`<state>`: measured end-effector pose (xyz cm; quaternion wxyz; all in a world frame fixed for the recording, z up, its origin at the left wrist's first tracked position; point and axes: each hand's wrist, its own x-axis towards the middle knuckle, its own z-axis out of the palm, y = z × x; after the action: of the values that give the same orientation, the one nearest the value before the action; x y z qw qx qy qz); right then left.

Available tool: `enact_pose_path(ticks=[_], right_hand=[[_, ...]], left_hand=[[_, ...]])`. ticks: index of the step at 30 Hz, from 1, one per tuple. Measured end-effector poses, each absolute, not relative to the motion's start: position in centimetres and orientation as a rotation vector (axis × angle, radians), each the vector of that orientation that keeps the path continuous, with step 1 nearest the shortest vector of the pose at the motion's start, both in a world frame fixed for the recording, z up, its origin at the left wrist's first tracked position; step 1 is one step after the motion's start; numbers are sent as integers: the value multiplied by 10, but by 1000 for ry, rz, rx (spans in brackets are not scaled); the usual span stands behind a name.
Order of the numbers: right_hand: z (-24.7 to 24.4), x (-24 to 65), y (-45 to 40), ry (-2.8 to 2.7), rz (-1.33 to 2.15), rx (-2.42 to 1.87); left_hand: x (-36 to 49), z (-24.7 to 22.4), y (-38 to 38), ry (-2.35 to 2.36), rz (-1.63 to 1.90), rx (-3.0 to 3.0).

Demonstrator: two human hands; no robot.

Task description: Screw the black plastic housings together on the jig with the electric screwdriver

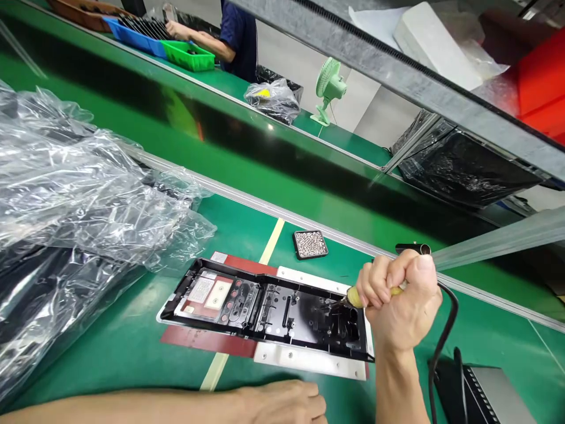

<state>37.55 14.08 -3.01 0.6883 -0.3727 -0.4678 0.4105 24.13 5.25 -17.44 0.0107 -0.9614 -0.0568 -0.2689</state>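
Observation:
My right hand [401,300] is closed around the yellow handle of a soldering iron [354,296]. The iron's tip points down and left into the right part of a long black plastic housing [304,315]. This housing lies open side up, with a clear window section at its left end, on a white and dark red fixture [311,361]. Below the housing, my left hand [282,403] rests on the green table with its fingers curled in; its palm is hidden. Behind the housing sits a small black tray [311,244] full of tiny metal parts.
Plastic-wrapped black parts [97,194] are piled at left. A black cord [450,318] loops down beside a grey box [503,391]. A metal tube [412,248] stands behind my right hand. Across the divider, a person [241,41] reaches to bins near a fan [329,88]. A metal shelf [397,65] hangs above.

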Motion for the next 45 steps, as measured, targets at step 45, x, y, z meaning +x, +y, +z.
enact_pose_path(ticks=[45], right_hand=[[-30,371,142,-1013,864,-893]], left_hand=[[243,-174,64,-363,-1363,-2771]])
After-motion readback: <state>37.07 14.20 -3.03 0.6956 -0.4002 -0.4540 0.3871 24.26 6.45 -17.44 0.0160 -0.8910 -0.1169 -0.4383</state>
